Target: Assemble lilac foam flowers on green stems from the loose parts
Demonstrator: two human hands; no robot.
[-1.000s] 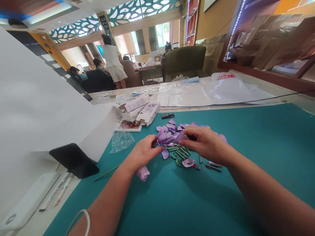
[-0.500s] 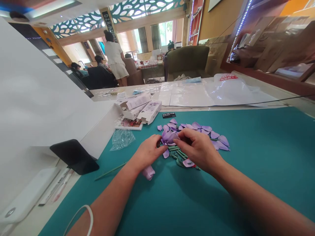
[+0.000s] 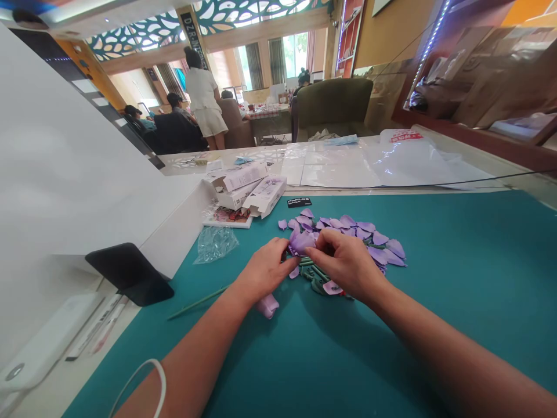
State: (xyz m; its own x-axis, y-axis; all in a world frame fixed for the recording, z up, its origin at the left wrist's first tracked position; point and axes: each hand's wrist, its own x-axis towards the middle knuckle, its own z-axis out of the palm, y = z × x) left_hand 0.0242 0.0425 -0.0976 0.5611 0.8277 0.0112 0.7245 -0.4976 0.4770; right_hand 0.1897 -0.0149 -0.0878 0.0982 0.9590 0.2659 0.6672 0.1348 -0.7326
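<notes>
A purple artificial flower (image 3: 301,242) is held between both hands above the mat. My left hand (image 3: 268,264) grips its left side and base, with the fingertips partly hidden. My right hand (image 3: 348,258) pinches a petal at the flower's right edge. Behind and right of it lie many loose purple petals (image 3: 365,232). Green stem pieces (image 3: 319,278) and a pale pink petal (image 3: 333,288) rest just below the hands. A lilac flower head (image 3: 267,306) with a green stem (image 3: 198,302) lies partly under my left forearm.
White printed boxes (image 3: 265,194) and a crumpled clear bag (image 3: 215,245) lie at the back left of the green mat (image 3: 456,290). A black phone-like slab (image 3: 130,274) leans at the left. Clear plastic sheets (image 3: 348,165) cover the ledge behind; people sit and stand farther off.
The flower has turned slightly and shifted a little right, its petals now looking more closed together. Both hands stay on it; the loose petals and stem pieces lie as before.
</notes>
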